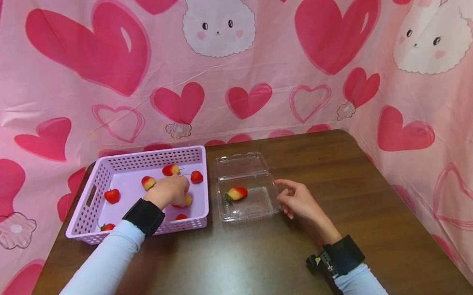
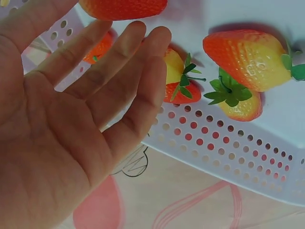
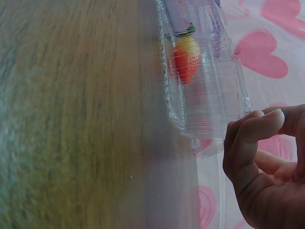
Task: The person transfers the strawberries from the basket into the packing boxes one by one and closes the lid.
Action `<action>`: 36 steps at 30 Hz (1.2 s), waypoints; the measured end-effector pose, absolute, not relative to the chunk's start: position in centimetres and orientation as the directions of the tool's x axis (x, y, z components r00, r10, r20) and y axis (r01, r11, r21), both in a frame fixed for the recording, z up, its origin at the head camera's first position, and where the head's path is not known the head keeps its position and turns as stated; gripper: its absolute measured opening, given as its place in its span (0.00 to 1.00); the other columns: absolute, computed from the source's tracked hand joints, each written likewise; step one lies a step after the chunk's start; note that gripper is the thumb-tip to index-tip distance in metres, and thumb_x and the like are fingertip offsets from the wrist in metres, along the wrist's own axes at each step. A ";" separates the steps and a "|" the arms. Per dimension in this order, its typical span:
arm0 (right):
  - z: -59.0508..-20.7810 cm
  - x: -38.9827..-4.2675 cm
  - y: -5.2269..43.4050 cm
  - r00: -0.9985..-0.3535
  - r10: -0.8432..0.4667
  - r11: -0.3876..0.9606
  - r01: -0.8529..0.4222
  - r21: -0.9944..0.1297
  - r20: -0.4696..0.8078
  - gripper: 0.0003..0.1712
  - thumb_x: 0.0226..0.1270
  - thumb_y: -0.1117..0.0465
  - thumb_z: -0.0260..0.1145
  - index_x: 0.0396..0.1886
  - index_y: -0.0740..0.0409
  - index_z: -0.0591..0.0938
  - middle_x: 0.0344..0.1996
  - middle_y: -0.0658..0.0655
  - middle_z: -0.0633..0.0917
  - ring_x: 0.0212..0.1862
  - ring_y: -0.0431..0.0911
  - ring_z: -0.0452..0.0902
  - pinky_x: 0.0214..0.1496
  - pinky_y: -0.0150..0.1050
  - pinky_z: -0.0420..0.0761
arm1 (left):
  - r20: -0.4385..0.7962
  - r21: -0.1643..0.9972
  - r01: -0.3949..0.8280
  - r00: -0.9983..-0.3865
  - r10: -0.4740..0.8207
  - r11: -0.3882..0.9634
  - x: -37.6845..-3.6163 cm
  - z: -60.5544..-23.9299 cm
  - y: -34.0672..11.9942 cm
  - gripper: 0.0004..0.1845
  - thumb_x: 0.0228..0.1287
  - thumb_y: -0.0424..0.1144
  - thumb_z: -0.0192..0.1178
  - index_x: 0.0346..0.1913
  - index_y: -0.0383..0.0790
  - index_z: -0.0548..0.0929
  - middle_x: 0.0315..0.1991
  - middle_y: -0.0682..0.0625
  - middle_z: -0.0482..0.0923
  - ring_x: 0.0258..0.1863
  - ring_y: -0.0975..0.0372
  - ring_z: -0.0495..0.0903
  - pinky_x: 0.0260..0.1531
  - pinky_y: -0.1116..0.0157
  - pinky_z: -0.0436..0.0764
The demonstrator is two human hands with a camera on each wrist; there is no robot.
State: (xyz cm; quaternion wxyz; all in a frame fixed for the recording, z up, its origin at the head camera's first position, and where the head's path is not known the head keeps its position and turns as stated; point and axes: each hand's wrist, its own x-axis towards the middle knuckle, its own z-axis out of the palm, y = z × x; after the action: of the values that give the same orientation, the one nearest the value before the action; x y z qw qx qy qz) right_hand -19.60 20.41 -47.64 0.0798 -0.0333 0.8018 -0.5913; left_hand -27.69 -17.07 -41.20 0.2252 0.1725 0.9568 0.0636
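Left hand [image 2: 71, 129] fingers spread — strawberries [image 2: 248, 57] just beyond, in basket [image 2: 228, 157].

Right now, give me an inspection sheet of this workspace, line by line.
Surface: brown wooden table.
Job's things: lilac basket holding strawberries; open clear box with one berry.
Clutter: nothing seen.
Hands: left hand open over the basket's fruit; right hand relaxed, beside the box.
Cables: nothing seen.
Surroundings: pink cloth with hearts and bunnies.
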 end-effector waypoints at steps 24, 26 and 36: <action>-47.7 -19.5 20.1 -0.986 -0.134 0.287 0.057 -0.956 -0.099 0.29 0.73 0.72 0.62 0.72 0.67 0.73 0.22 0.58 0.78 0.15 0.46 0.70 0.16 0.36 0.75 | -0.401 0.147 0.329 -0.842 0.360 0.933 -27.4 -41.7 -16.8 0.10 0.68 0.37 0.67 0.46 0.34 0.84 0.36 0.41 0.82 0.36 0.49 0.80 0.43 0.53 0.82; -47.6 -19.5 20.1 -0.987 -0.133 0.284 0.054 -0.957 -0.095 0.29 0.73 0.72 0.62 0.72 0.67 0.74 0.21 0.58 0.78 0.15 0.46 0.70 0.17 0.36 0.75 | -0.404 0.154 0.323 -0.842 0.358 0.934 -27.4 -41.5 -16.9 0.10 0.68 0.37 0.67 0.46 0.34 0.84 0.35 0.42 0.81 0.36 0.49 0.80 0.42 0.54 0.82; -47.6 -19.5 20.3 -0.986 -0.140 0.311 0.040 -0.950 -0.087 0.28 0.73 0.72 0.62 0.72 0.66 0.74 0.22 0.57 0.78 0.16 0.45 0.70 0.17 0.36 0.76 | -0.403 0.163 0.318 -0.843 0.358 0.934 -27.7 -41.0 -17.2 0.11 0.68 0.36 0.67 0.48 0.33 0.83 0.36 0.41 0.80 0.37 0.48 0.80 0.41 0.54 0.79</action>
State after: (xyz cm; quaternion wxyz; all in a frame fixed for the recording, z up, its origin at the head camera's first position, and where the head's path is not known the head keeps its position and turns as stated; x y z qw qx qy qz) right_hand -19.53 20.29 -47.61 0.0766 -0.0310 0.8059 -0.5862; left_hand -27.70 -17.22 -41.01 0.2182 0.1763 0.9588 0.0449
